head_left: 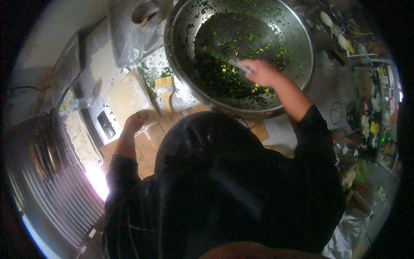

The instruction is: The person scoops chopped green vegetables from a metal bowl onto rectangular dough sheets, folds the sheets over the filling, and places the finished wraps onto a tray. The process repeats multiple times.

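My right hand reaches over a large steel bowl and is closed round a pale, narrow stick-like tool. Its tip is smeared by motion, so its exact kind does not show. Beneath it lies a chopped green leaf filling with yellow bits, which also clings to the bowl's wall. To the left, the closed fingers of my left hand are at the near edge of pale, square, floury dough sheets. How far they wrap under that edge is hidden.
A wooden-handled brush lies between the dough and the bowl, beside scattered greens. Behind the dough, a tray holds clear plastic and a round metal container. Another tray with pale pieces stands at left. Cardboard covers the near surface.
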Tool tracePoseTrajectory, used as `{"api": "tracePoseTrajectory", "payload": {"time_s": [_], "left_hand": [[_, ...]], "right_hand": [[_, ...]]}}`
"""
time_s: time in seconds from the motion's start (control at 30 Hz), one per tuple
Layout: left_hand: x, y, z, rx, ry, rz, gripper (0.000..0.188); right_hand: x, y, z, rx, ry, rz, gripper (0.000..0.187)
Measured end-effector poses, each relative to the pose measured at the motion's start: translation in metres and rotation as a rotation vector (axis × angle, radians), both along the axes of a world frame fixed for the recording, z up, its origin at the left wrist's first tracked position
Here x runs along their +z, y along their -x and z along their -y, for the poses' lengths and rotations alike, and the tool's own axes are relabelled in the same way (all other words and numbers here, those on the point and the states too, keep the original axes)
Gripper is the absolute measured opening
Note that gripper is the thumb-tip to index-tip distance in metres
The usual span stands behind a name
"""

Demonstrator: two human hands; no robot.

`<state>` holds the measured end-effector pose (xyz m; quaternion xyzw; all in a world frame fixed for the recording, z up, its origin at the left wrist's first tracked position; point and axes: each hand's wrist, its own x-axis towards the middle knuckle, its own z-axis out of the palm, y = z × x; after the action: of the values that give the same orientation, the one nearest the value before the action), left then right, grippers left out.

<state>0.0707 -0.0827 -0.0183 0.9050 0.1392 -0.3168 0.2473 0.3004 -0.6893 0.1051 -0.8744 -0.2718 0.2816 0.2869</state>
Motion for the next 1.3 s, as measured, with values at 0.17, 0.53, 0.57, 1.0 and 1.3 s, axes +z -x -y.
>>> {"api": "tracePoseTrajectory", "payload": {"time_s": [0.17,0.53,0.57,1.0,1.3], "left_hand": [[-0.011,0.000,-0.002,0.050,-0.026,-0.006,0.054],[-0.052,0.011,-0.038,-0.009,0.455,0.141,0.051],[-0.059,0.011,-0.041,-0.021,0.405,0.112,0.055],[0.007,-0.017,-0.014,0.021,0.132,-0.095,0.062],[-0.004,-0.006,-0.020,-0.224,-0.026,0.129,0.061]], "right_hand": [[0.020,-0.008,0.032,-0.224,-0.056,0.186,0.060],[0.051,-0.019,0.112,-0.393,0.893,0.349,0.068],[0.059,0.002,0.118,-0.386,0.891,0.320,0.066],[0.046,0.157,0.086,-0.100,0.375,0.273,0.034],[0.069,0.138,-0.033,-0.254,0.722,0.017,0.030]]}}
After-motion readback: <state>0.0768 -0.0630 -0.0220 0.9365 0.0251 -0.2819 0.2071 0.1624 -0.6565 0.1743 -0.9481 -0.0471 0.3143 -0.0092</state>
